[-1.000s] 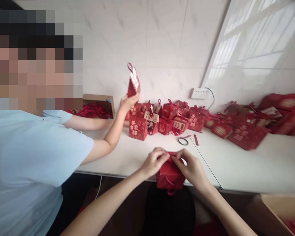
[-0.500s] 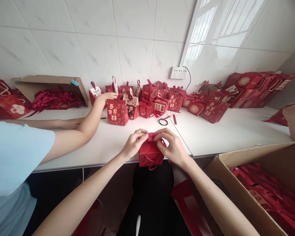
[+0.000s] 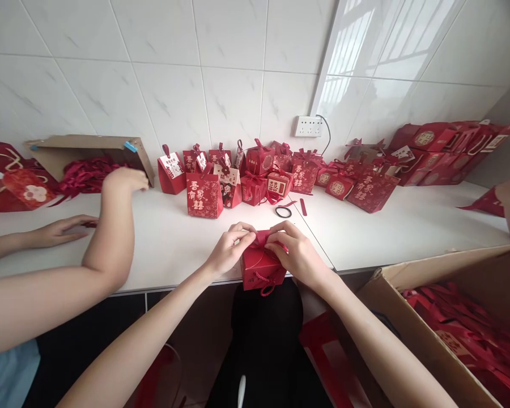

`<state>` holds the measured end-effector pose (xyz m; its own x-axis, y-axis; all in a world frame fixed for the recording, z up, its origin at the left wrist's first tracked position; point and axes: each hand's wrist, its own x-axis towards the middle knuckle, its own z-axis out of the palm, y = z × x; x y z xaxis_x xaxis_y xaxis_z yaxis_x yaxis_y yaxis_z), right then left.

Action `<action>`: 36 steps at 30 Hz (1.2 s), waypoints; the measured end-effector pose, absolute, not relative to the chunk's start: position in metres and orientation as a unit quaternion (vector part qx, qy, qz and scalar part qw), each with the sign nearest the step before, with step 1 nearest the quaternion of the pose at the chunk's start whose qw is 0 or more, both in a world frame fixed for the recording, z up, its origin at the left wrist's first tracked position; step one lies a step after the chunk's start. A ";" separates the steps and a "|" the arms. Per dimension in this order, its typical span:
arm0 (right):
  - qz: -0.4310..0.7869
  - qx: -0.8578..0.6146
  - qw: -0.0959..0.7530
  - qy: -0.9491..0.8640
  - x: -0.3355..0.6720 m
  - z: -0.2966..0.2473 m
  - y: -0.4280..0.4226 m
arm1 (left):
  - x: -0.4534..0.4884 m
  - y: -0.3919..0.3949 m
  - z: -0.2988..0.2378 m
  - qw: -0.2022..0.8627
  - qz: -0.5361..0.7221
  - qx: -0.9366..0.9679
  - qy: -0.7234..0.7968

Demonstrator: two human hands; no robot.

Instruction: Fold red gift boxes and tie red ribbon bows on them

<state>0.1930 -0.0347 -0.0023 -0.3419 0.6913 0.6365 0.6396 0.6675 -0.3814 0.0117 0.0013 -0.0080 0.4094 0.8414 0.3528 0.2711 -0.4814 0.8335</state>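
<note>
A red gift box [image 3: 261, 265] with a twisted cord handle [image 3: 264, 279] on its near side sits at the table's front edge, above my lap. Across its top runs a red ribbon [image 3: 261, 239]. My left hand [image 3: 232, 249] pinches the ribbon from the left, fingertips at the box's top edge. From the right, my right hand [image 3: 295, 249] pinches the ribbon too, its fingers bent over the box top. The exact shape of the ribbon between my fingers is partly hidden.
Several finished-looking red gift boxes [image 3: 204, 195] line the wall. A black ring [image 3: 283, 212] lies before them. A cardboard box [image 3: 380, 283] of red packaging stands at right, another with ribbons [image 3: 87, 173] at left. Co-workers' arms [image 3: 110, 238] reach in from both sides.
The left co-worker's arm has drawn back leftward from the standing boxes towards the ribbon carton. My hands stay on the ribbon, with the loop between them looking flatter and more spread.
</note>
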 end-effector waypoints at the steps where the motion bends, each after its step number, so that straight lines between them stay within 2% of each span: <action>1: 0.017 -0.411 0.391 -0.823 0.194 -0.001 -0.035 | 0.011 0.001 -0.007 0.339 0.399 0.768 0.369; 13: -0.192 -0.447 0.261 -0.834 0.212 0.009 -0.049 | 0.000 -0.020 -0.001 0.082 0.400 0.828 0.385; 19: -0.251 -0.429 0.247 -0.832 0.210 0.001 -0.051 | 0.010 -0.042 -0.003 0.051 0.385 0.817 0.426; 23: -0.199 -0.443 0.270 -0.831 0.211 0.001 -0.053 | 0.014 -0.044 -0.002 0.065 0.371 0.816 0.439; 30: 0.029 -0.564 0.316 -0.763 0.200 0.004 -0.060 | 0.015 -0.041 -0.002 0.112 0.369 0.804 0.453; 36: 0.189 -0.603 0.342 -0.696 0.188 0.004 -0.054 | 0.015 -0.036 0.002 0.158 0.335 0.819 0.438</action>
<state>0.1880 -0.0538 0.0041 -0.0399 0.9679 0.2480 0.7093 0.2023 -0.6752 0.0154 -0.0365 0.0021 0.3911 0.8235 0.4110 0.6117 -0.5662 0.5525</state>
